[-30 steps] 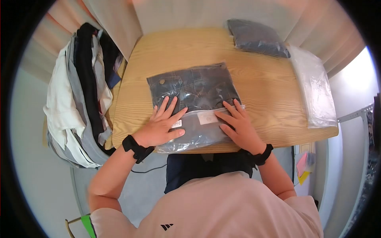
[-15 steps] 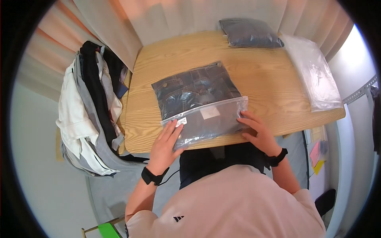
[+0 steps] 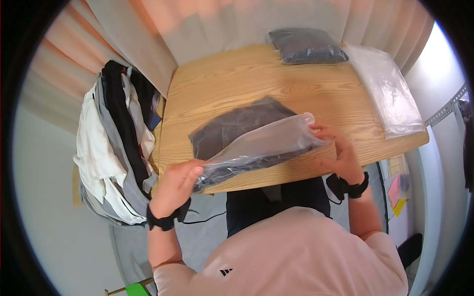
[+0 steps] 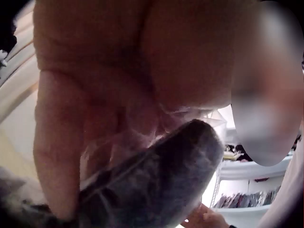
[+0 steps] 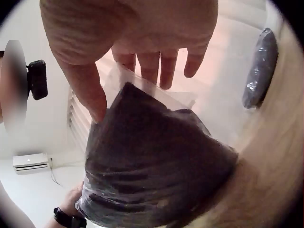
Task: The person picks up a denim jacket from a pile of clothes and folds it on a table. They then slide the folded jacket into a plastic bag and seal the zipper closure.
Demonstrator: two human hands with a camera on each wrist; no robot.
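Note:
A clear plastic bag with folded dark jeans (image 3: 252, 138) is tilted up off the wooden table (image 3: 222, 84), its near edge raised and its far edge still on the wood. My left hand (image 3: 190, 172) grips the bag's near-left corner, fingers curled round it. My right hand (image 3: 328, 140) pinches the right corner. In the left wrist view my fingers (image 4: 118, 95) press into the bag (image 4: 156, 185). In the right wrist view the bag (image 5: 152, 161) hangs between the thumb and fingers of my right hand (image 5: 133, 61).
Another bagged dark garment (image 3: 306, 45) lies at the table's far edge, also seen as the dark bundle (image 5: 259, 66). Empty clear bags (image 3: 390, 93) lie along the right side. A pile of clothes (image 3: 116, 143) sits left of the table. Curtains hang behind.
Both hands went from lying flat on the bag to its two near corners and gripped them. The near edge has lifted off the table, tilting the bag up.

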